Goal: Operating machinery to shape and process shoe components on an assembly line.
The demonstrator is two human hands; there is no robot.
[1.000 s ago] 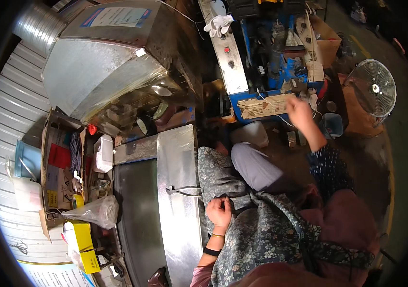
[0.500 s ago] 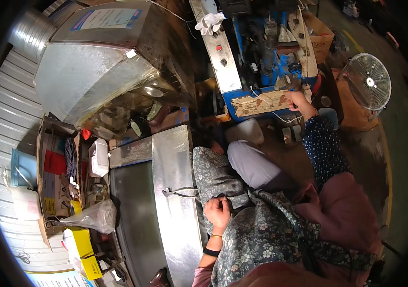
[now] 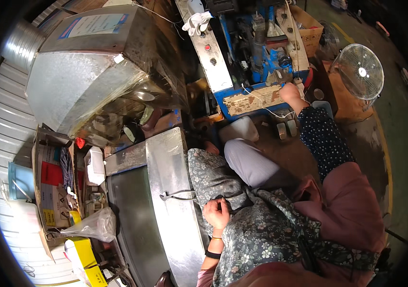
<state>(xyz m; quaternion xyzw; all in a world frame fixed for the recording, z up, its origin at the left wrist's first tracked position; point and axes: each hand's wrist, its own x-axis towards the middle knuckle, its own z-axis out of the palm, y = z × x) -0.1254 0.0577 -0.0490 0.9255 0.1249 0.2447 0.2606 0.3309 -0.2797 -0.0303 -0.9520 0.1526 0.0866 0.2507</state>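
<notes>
My left hand [image 3: 217, 213] rests on the flowered apron [image 3: 213, 174] over my lap, its fingers curled in; whether anything lies inside them cannot be seen. Just beyond it, metal pincers [image 3: 166, 196] lie on the shiny metal ledge [image 3: 168, 158], handles toward the apron. My right arm reaches out to a blue machine [image 3: 220, 99]. There my right hand [image 3: 290, 93] is closed at the right end of the worn wooden board [image 3: 249, 102]; the back of the hand hides what the fingers grip. A white cord [image 3: 262, 101] hangs across the board beside it.
A metal hood [image 3: 79, 67] fills the far left, with shoes [image 3: 151, 116] beneath its edge. Left of the dark belt [image 3: 134, 210] are an open carton [image 3: 50, 172], a plastic bag [image 3: 96, 225] and a yellow box [image 3: 85, 253]. A round fan [image 3: 361, 71] stands at right.
My right hand has shifted slightly, turning so its back now covers the fingers. The whole view has drifted a little left. My left hand stays on the apron.
</notes>
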